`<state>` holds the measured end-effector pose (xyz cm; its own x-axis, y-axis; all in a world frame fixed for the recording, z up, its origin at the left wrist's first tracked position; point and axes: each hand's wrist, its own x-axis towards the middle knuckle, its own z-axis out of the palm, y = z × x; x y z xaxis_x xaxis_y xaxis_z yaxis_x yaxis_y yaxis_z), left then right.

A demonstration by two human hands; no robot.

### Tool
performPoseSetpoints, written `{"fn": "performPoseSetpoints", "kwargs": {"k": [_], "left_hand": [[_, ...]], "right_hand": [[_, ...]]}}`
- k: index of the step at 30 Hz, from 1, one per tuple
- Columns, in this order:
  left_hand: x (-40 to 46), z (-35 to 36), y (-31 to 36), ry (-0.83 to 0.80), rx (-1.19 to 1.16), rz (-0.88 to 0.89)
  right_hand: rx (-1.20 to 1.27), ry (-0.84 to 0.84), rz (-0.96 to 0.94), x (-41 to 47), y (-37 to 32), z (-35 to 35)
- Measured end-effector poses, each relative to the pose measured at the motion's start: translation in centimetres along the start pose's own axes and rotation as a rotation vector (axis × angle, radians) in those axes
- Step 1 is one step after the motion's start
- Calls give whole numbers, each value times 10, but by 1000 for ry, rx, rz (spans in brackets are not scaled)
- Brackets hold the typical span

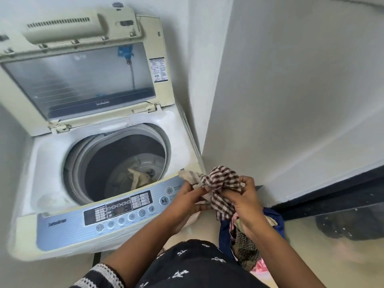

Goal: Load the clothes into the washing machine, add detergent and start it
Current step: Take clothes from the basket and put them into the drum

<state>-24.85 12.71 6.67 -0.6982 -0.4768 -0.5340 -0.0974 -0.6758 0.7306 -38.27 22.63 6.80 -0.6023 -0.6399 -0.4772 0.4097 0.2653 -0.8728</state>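
- Your left hand (188,197) and right hand (242,199): both grip one checked cloth (220,183), held just right of the control panel (116,213).
- Washing machine (52,154): lid (83,80) up; beige garment (138,178) in the drum.
- Clothes pile (247,246): below your right forearm.

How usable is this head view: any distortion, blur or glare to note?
Head view: strong wide-angle bending, so the wall corner and the washing machine lean. Light is soft and even, with no hard shadows. The raised lid shows a hazy reflection. Panel labels are too soft to read. The checked cloth, held by both hands, left and right, is fairly sharp.
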Motion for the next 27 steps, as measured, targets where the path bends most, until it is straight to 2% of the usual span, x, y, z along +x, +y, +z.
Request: {"fn": "performPoseSetpoints", "kwargs": {"k": [6, 8, 11, 15, 18, 22, 27], "left_hand": [[-24, -52, 25, 10, -72, 131], [-26, -67, 32, 82, -15, 170], [-27, -95, 41, 225, 58, 237], [-26, -138, 50, 370, 90, 313], [-24, -171, 53, 429, 94, 258], [-12, -216, 52, 520, 91, 78], [-8, -233, 53, 493, 56, -28]], "right_hand": [[-523, -79, -323, 7, 2, 49], [-591, -129, -422, 8, -1, 72], [-586, -182, -446, 14, -3, 113], [-822, -257, -560, 36, -1, 163], [-916, -327, -608, 57, 10, 197], [-1067, -452, -627, 83, 28, 230], [-1191, -597, -557, 105, 42, 243]]}}
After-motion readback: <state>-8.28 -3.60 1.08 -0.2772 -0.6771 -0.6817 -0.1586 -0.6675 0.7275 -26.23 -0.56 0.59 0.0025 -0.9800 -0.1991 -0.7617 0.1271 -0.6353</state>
